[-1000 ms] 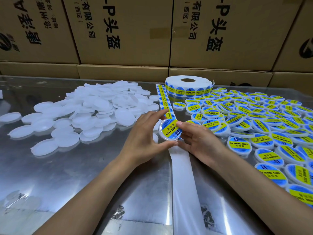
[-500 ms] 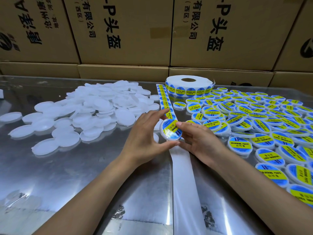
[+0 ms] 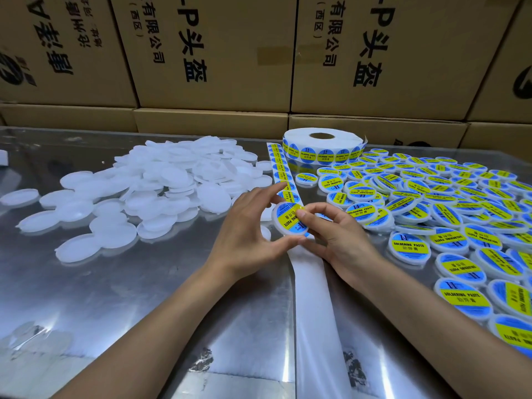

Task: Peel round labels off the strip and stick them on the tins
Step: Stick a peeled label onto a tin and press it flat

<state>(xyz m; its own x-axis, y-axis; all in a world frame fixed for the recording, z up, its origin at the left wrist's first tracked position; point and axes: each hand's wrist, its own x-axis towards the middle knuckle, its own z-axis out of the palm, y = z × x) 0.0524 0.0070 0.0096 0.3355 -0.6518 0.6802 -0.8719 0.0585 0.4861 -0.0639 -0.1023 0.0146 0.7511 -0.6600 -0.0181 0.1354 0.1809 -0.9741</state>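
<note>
A small round white tin (image 3: 285, 223) with a blue and yellow label on its top is held above the table's middle. My left hand (image 3: 244, 231) grips its rim between thumb and fingers. My right hand (image 3: 336, 234) holds it from the right, with the thumb pressed flat on the label. Under the hands runs the label strip (image 3: 280, 168), with round labels on its far part and bare white backing (image 3: 313, 298) toward me. It leads back to the label roll (image 3: 322, 145).
A heap of unlabelled white tins (image 3: 161, 188) lies on the left of the shiny metal table (image 3: 115, 298). Several labelled tins (image 3: 431, 203) cover the right side. Stacked cardboard boxes (image 3: 218, 53) wall off the back.
The tin has turned a little in my hands and tilted flatter. My right thumb has slid onto the label's face. Both hands stay in the same spot.
</note>
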